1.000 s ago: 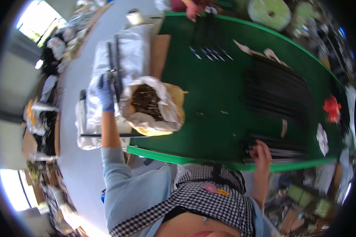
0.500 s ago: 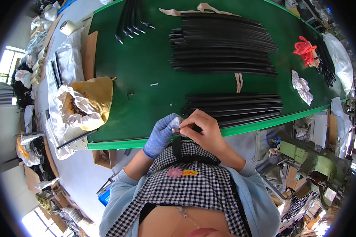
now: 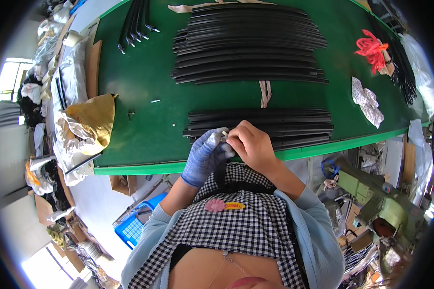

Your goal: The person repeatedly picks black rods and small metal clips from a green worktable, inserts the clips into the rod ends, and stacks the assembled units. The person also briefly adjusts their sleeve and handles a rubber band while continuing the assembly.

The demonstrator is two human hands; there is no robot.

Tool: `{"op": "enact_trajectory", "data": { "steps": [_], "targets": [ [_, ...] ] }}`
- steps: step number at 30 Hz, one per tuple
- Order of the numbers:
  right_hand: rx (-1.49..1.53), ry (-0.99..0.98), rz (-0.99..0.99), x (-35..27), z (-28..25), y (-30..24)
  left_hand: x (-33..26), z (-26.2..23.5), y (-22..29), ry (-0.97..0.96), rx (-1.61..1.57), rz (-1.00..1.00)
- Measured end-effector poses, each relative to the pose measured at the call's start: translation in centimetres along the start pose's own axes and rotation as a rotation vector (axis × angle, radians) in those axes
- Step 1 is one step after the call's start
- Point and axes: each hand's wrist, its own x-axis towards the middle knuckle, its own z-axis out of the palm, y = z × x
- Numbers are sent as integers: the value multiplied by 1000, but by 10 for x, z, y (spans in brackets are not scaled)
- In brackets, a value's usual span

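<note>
My left hand (image 3: 206, 158), in a blue knitted glove, is closed with its fingertips pinched together at the table's near edge. Meeting it from the right, my bare right hand (image 3: 251, 145) is closed too, thumb against the curled fingers. A tiny pale bit (image 3: 224, 134) shows where the fingertips come together; its kind is too small to make out, and the fingers hide the rest. Just beyond both hands lies a bundle of black rods or tubes (image 3: 284, 115). A larger bundle of the same black lengths (image 3: 250, 45) lies farther back, with a beige cloth tie (image 3: 265, 94) between the two.
The green table (image 3: 140, 139) has a bright green near edge. At left stands a yellow sack (image 3: 99, 120) with a rolled white lining; thin black rods with metal tips (image 3: 130, 29) lie behind. Red cord (image 3: 371, 50) and a patterned cloth (image 3: 366, 101) lie right. A green machine (image 3: 390, 204) stands below.
The view has shifted, so the table's things appear farther left. Both hands, still together, are now in front of the nearer bundle, and the gloved left hand has turned somewhat.
</note>
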Motion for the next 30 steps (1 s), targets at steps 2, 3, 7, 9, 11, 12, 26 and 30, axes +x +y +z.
{"op": "enact_trajectory", "data": {
  "steps": [2, 3, 7, 9, 11, 12, 26, 30],
  "targets": [
    [74, 35, 32, 12, 3, 19, 12, -4, 5, 83, 53, 83],
    [107, 53, 53, 17, 6, 31, 25, -11, 10, 130, 125, 166],
    [-362, -13, 101, 39, 10, 105, 90, -67, 32, 302, 315, 263],
    [-475, -40, 41, 49, 16, 136, 120, -76, 38, 420, 440, 265],
    [-559, -73, 8, 57, 23, 151, 149, -90, 42, 476, 493, 134],
    [-589, -85, 6, 62, 27, 155, 157, -93, 44, 496, 511, 139],
    [-420, -417, -10, 85, 6, 149, 90, -54, 38, 258, 409, 344],
    [-351, -335, -133, 89, -25, 104, 69, -24, 53, 301, 416, 584]
  ]
}}
